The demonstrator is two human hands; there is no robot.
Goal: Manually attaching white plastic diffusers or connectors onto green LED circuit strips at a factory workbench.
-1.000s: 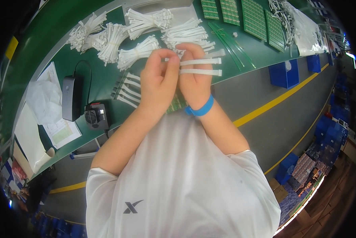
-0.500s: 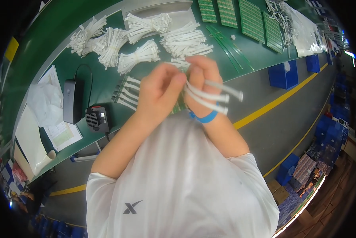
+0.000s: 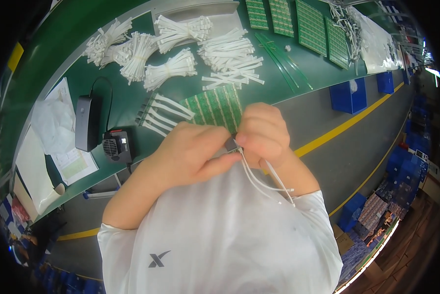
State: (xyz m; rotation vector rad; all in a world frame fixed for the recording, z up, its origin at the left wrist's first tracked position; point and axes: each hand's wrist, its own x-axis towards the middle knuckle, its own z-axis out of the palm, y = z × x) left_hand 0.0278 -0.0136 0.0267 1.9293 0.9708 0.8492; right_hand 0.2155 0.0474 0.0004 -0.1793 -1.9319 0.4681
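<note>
Close to my chest, my left hand (image 3: 195, 151) pinches a small dark rectangular piece (image 3: 231, 144) between thumb and fingers. My right hand (image 3: 265, 132) meets it there, closed on white cables (image 3: 251, 179) that hang down in front of my shirt. One cable end sits against the dark piece; whether it is plugged in I cannot tell. Just beyond my hands lies a green circuit board panel (image 3: 214, 107), partly covered by them. Left of it, several white cables (image 3: 167, 111) lie side by side with dark pieces on their far-left ends.
Bundles of white cables (image 3: 170, 68) and a loose pile (image 3: 228, 51) lie farther back on the green table (image 3: 127, 105). More circuit board panels (image 3: 311, 27) are at the back right. A black device (image 3: 86, 122), a small fan-like unit (image 3: 117, 147) and papers (image 3: 78, 166) are left.
Both hands have come down toward my chest and together around the dark piece. The cables in my right hand now hang downward, and the circuit board panel is more exposed.
</note>
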